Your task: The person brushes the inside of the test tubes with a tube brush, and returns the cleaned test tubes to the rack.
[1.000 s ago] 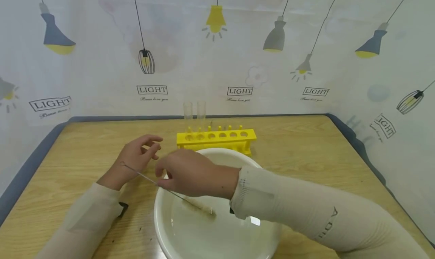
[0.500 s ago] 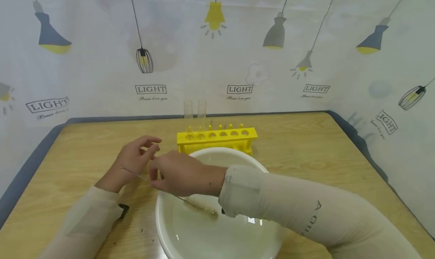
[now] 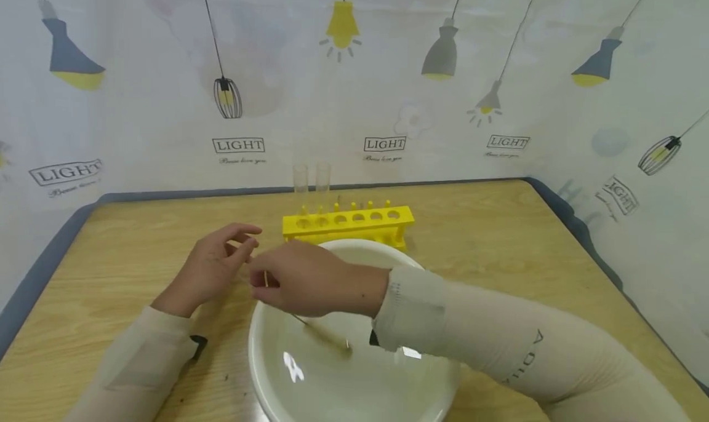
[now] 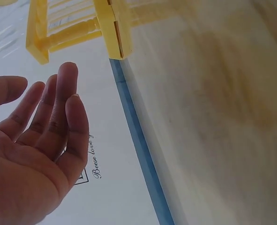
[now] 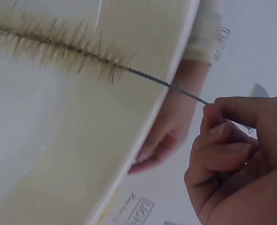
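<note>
In the head view, my right hand (image 3: 318, 280) is over the left part of a white basin (image 3: 256, 354) of water. Its thumb and forefinger pinch the thin twisted wire of a test tube brush (image 5: 82, 51), as the right wrist view shows. The brush's pale bristles (image 3: 331, 341) slant down into the basin. My left hand (image 3: 210, 267) hovers just left of the basin's rim, fingers loosely bent and holding nothing. The left wrist view shows its bare palm (image 4: 30, 168). The wire's far end is mostly hidden behind the right hand.
A yellow test tube rack (image 3: 349, 221) stands behind the basin. Two clear test tubes, a left one (image 3: 301, 177) and a right one (image 3: 324, 176), stand in its left holes. Wooden table (image 3: 498, 237) surrounds the basin, and a patterned curtain (image 3: 332, 102) rises behind.
My right hand shifted left, then slightly back right, still pinching the brush. The wire's looped end, seen over my left wrist earlier, no longer shows clearly. My left hand stays nearly still.
</note>
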`<action>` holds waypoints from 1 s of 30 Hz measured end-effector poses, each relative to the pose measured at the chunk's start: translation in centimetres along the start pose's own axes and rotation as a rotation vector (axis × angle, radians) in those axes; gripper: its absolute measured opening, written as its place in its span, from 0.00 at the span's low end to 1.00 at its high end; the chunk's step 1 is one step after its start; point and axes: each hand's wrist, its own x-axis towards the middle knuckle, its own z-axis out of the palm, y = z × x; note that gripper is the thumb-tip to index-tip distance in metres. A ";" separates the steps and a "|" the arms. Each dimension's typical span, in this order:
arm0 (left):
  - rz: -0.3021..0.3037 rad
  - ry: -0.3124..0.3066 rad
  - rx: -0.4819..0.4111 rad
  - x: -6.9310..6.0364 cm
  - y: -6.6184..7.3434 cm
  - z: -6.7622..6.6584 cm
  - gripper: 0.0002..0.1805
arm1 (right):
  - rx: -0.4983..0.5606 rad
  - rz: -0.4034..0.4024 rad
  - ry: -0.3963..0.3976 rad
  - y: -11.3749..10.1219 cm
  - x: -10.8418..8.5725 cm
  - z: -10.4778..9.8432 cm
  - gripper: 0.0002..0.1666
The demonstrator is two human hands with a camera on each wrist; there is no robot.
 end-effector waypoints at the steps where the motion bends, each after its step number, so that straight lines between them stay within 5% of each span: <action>1: -0.003 0.000 0.008 0.0 0.0 0.0 0.19 | 0.027 0.003 0.026 0.3 -0.6 -0.4 0.06; 12: 0.076 0.014 0.135 1.5 2.0 -0.1 0.21 | 0.322 0.034 0.260 4.8 -8.0 -2.5 0.02; 18: 0.118 -0.023 0.139 3.0 3.6 0.1 0.24 | 0.472 0.156 0.346 6.8 -11.0 -2.4 0.02; 30: 0.104 -0.037 0.128 4.7 6.6 0.6 0.26 | 0.594 0.224 0.531 10.5 -15.6 -0.9 0.07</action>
